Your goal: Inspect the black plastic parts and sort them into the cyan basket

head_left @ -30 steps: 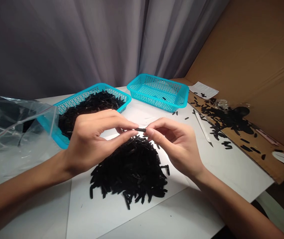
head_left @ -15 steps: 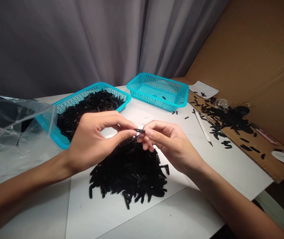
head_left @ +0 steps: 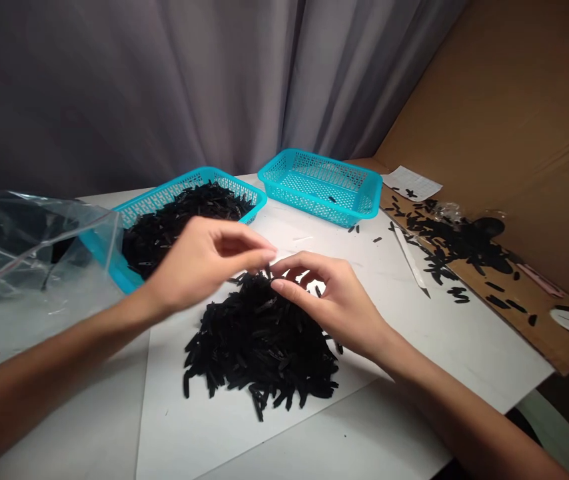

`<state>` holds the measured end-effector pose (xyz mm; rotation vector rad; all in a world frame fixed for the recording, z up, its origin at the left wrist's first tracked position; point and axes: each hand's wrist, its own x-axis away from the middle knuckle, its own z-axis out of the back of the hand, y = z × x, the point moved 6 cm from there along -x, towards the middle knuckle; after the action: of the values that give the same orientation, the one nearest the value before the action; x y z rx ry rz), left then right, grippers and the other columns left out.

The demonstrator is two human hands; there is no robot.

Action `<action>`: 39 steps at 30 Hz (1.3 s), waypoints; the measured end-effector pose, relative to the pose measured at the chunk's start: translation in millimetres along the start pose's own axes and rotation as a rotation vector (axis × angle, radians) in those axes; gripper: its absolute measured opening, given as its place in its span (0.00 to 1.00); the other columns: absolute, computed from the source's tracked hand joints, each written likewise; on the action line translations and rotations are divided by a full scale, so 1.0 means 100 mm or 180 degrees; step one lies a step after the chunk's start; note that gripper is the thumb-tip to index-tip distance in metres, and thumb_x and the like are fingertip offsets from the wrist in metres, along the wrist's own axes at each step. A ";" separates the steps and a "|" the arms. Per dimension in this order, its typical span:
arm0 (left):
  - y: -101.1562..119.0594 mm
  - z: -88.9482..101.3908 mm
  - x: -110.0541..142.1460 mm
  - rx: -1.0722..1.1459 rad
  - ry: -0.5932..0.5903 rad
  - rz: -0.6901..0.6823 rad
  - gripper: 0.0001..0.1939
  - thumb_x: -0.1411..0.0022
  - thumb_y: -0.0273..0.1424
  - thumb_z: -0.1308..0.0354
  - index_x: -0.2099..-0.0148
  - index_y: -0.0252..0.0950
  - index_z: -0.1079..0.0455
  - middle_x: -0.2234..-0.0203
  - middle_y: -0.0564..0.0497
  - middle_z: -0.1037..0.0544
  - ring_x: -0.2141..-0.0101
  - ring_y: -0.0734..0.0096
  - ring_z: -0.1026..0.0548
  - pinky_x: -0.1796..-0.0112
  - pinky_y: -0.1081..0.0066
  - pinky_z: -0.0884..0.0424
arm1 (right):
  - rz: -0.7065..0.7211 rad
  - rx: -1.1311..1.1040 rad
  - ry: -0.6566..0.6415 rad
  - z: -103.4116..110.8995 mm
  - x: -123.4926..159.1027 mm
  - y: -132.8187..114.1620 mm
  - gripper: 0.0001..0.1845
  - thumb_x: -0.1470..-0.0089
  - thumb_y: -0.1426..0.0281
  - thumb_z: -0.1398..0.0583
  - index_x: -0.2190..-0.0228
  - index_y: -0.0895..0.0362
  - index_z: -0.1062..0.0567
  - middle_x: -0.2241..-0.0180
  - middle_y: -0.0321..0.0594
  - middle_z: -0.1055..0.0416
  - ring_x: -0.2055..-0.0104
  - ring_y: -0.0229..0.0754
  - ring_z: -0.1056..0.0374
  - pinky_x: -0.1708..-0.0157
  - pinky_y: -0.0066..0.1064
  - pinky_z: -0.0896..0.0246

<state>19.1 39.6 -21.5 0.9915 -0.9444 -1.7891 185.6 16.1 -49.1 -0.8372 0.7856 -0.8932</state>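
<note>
- Reaching in over the heap, the left hand (head_left: pixel 204 263) is blurred, its thumb and fingertips (head_left: pixel 264 255) drawn close together just above the pile; whether they pinch a piece, I cannot tell.
- Curving over the pile's top edge, the right hand (head_left: pixel 337 307) has its fingers partly bent, its index fingertip (head_left: pixel 277 285) at the black pieces; no clear grasp shows, so its hold stays uncertain.
- Lying between and just below both hands, the heap of small black pieces (head_left: pixel 259 340) sits on a white sheet (head_left: pixel 189 427) on the desk (head_left: pixel 104 440).
- Holding a large mound of the same pieces, a teal plastic basket (head_left: pixel 244 193) stands beyond the left hand, partly behind a clear plastic zip bag (head_left: pixel 29 267).
- Standing to its right, a second teal basket (head_left: pixel 319 188) holds a single black piece.
- Lying further right are a white-handled craft knife (head_left: pixel 409 257) and a cardboard strip (head_left: pixel 554 340) strewn with more black pieces.
</note>
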 end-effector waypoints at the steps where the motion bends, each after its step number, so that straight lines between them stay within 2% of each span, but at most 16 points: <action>1: -0.01 -0.12 0.03 0.0143 -0.0149 0.0093 0.04 0.40 0.32 0.32 0.66 0.37 0.18 0.74 0.52 0.16 0.72 0.68 0.18 0.71 0.75 0.21 | 0.0025 -0.0039 0.0022 -0.01 0.00 -0.01 0.03 0.42 0.70 0.34 0.64 0.55 0.19 0.67 0.36 0.20 0.67 0.39 0.26 0.68 0.30 0.34; 4: -0.03 -0.21 0.09 0.0324 -0.0066 0.0181 0.04 0.39 0.31 0.33 0.66 0.36 0.19 0.73 0.51 0.16 0.72 0.69 0.19 0.69 0.75 0.21 | 0.0032 -0.0161 0.0148 0.01 0.01 -0.03 0.03 0.41 0.72 0.35 0.68 0.56 0.20 0.70 0.36 0.20 0.68 0.38 0.27 0.67 0.30 0.34; 9: -0.05 -0.12 0.11 0.0388 0.0291 0.0166 0.03 0.40 0.30 0.32 0.67 0.36 0.19 0.74 0.52 0.17 0.72 0.72 0.20 0.70 0.77 0.23 | -0.0074 -0.0395 0.0183 0.06 -0.01 -0.03 0.03 0.43 0.69 0.33 0.68 0.56 0.20 0.67 0.37 0.19 0.67 0.39 0.26 0.69 0.29 0.33; 17: -0.02 -0.16 0.13 0.0335 0.0303 0.0146 0.05 0.40 0.32 0.32 0.66 0.37 0.19 0.74 0.53 0.17 0.72 0.71 0.20 0.70 0.74 0.23 | 0.0108 -0.0182 0.0498 0.15 0.01 -0.07 0.04 0.43 0.71 0.34 0.70 0.55 0.21 0.71 0.36 0.22 0.69 0.39 0.27 0.69 0.31 0.32; 24: 0.02 -0.11 0.13 -0.0013 0.0424 -0.0159 0.03 0.41 0.32 0.30 0.64 0.40 0.18 0.71 0.54 0.16 0.70 0.73 0.19 0.69 0.76 0.23 | 0.0199 -0.0167 0.0692 0.26 0.02 -0.10 0.04 0.43 0.72 0.34 0.70 0.56 0.20 0.70 0.37 0.21 0.69 0.39 0.27 0.69 0.31 0.33; 28: 0.06 -0.11 0.15 -0.0186 0.0490 -0.0358 0.07 0.42 0.32 0.29 0.59 0.41 0.18 0.67 0.53 0.15 0.67 0.70 0.19 0.67 0.74 0.22 | 0.0326 -0.0034 0.0709 0.26 0.03 -0.13 0.03 0.42 0.72 0.34 0.69 0.55 0.19 0.70 0.36 0.21 0.68 0.39 0.27 0.68 0.32 0.32; 33: 0.16 -0.10 0.19 -0.0542 0.0556 -0.0786 0.03 0.40 0.29 0.31 0.62 0.43 0.18 0.68 0.54 0.15 0.68 0.70 0.19 0.66 0.71 0.24 | 0.0504 0.0105 0.0726 0.26 0.04 -0.18 0.04 0.42 0.74 0.34 0.69 0.55 0.19 0.70 0.36 0.21 0.69 0.38 0.29 0.69 0.31 0.33; 39: 0.20 -0.10 0.21 -0.0623 0.0662 -0.0925 0.03 0.41 0.28 0.31 0.63 0.40 0.18 0.68 0.55 0.15 0.68 0.73 0.19 0.66 0.74 0.25 | 0.0589 0.0029 0.0760 0.26 0.05 -0.19 0.04 0.42 0.75 0.34 0.68 0.56 0.18 0.70 0.35 0.20 0.70 0.36 0.29 0.69 0.29 0.34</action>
<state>27.6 10.9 -12.5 1.2069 -0.5054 -1.9267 203.0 11.9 -21.9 -0.6446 1.0490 -0.8391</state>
